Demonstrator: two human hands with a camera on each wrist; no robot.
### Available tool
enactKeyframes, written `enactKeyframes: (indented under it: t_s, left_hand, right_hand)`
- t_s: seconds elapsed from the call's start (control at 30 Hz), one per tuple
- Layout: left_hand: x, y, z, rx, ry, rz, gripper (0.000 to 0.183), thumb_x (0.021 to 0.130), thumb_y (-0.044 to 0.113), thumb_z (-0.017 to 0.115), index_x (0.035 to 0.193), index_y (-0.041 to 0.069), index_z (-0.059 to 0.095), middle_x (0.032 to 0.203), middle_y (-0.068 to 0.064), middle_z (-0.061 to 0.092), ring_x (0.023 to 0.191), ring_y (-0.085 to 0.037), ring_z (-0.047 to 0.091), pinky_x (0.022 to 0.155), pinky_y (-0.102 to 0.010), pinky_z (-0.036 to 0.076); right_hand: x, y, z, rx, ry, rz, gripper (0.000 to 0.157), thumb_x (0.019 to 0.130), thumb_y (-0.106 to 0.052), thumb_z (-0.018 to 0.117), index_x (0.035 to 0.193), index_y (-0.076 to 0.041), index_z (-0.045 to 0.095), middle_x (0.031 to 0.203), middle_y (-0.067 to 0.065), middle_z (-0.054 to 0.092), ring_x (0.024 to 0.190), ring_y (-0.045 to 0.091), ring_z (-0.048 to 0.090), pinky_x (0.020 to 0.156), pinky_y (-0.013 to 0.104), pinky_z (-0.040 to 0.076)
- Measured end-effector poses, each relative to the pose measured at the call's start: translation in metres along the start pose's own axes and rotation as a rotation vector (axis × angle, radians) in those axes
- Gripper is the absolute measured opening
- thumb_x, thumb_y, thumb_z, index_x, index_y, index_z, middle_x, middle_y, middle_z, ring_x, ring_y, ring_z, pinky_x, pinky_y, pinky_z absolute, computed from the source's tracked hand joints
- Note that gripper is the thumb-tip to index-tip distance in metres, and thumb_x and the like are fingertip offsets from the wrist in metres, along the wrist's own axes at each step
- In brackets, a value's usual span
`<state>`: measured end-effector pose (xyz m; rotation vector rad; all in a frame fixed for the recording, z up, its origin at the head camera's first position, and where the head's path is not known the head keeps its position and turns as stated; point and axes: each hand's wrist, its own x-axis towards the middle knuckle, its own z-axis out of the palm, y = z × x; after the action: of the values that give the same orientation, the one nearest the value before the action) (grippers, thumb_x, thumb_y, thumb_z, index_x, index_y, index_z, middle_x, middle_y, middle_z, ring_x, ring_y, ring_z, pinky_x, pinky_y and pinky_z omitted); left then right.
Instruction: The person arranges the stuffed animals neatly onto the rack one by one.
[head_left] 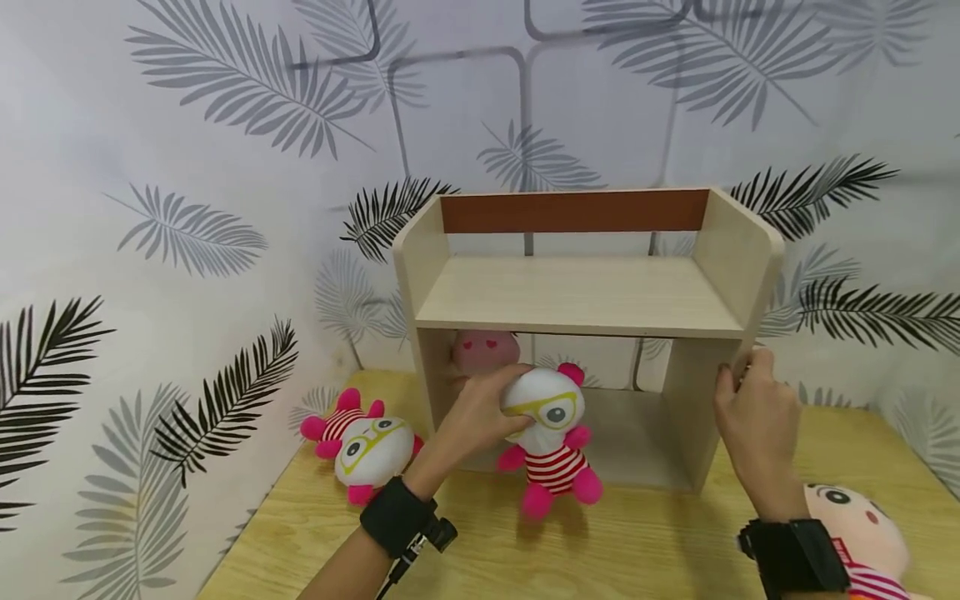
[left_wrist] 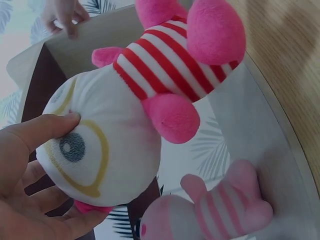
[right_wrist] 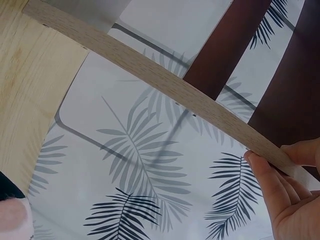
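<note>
So my left hand (head_left: 483,408) is gripping a white-headed plush panda with yellow glasses, hot-pink limbs and a red-and-white striped body (head_left: 551,446), thumb pressing into its face and the other fingers wrapping under the head. I'm holding it at the lower opening of a pale wood-look two-tier shelf (head_left: 577,292), left of the middle of its lower front edge. Its feet are hanging down out front, and I can't tell if they're touching the light yellow wood-grain worktop (head_left: 637,546).

My right hand (head_left: 759,408) is pinching the front edge of the shelf's right side panel, thumb on one face, fingers on the other, so that grip is pretty narrow.

Behind my left hand, a pink plush toy with a striped body (head_left: 486,352) is sitting inside the lower tier, at the left end. A second white-headed plush panda with yellow glasses (head_left: 367,450) is lying on its side near the worktop's left edge, just beside the shelf. Over toward the worktop's right edge, a pale-faced plush doll in pink-and-white stripes (head_left: 862,529) is lying partly hidden by my black wristband (head_left: 798,558).
</note>
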<state>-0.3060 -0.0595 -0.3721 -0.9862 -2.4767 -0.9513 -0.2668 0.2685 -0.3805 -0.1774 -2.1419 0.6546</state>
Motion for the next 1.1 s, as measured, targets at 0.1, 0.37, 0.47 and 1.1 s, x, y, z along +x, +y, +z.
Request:
enactKeyframes:
  t_s: [0.1, 0.37, 0.47, 1.1]
  left_hand:
    - [0.008, 0.002, 0.007, 0.005, -0.011, -0.008, 0.058, 0.078, 0.008, 0.085, 0.13, 0.005, 0.061, 0.118, -0.009, 0.067, 0.1, -0.022, 0.064, 0.08, -0.036, 0.054]
    - [0.025, 0.002, 0.022, 0.033, -0.004, -0.012, 0.057, 0.08, 0.012, 0.083, 0.132, 0.01, 0.061, 0.119, -0.008, 0.066, 0.098, -0.021, 0.063, 0.076, -0.031, 0.052]
    - [0.032, 0.002, 0.026, 0.04, 0.005, -0.01, 0.058, 0.081, 0.013, 0.083, 0.134, 0.009, 0.06, 0.121, -0.009, 0.066, 0.098, -0.023, 0.063, 0.076, -0.032, 0.052]
    - [0.072, 0.01, 0.054, 0.137, -0.018, 0.026, 0.07, 0.079, 0.014, 0.083, 0.141, 0.004, 0.053, 0.128, -0.013, 0.063, 0.108, -0.024, 0.062, 0.079, -0.025, 0.052]
  right_hand:
    - [-0.001, 0.0, 0.0, -0.005, -0.015, 0.011, 0.025, 0.098, -0.009, 0.057, 0.108, 0.013, 0.049, 0.086, 0.041, 0.062, 0.07, 0.056, 0.062, 0.055, 0.061, 0.048]
    - [0.0, -0.002, -0.001, -0.013, -0.032, 0.023, 0.025, 0.098, -0.008, 0.058, 0.109, 0.013, 0.049, 0.09, 0.041, 0.062, 0.074, 0.056, 0.063, 0.056, 0.061, 0.049]
    - [0.001, -0.001, -0.001, -0.016, -0.031, 0.026, 0.025, 0.098, -0.008, 0.058, 0.11, 0.013, 0.049, 0.09, 0.042, 0.062, 0.074, 0.056, 0.063, 0.057, 0.061, 0.049]
    - [0.0, 0.0, -0.001, -0.01, -0.002, 0.008, 0.024, 0.097, -0.007, 0.058, 0.107, 0.013, 0.049, 0.076, 0.037, 0.06, 0.065, 0.053, 0.061, 0.05, 0.058, 0.046]
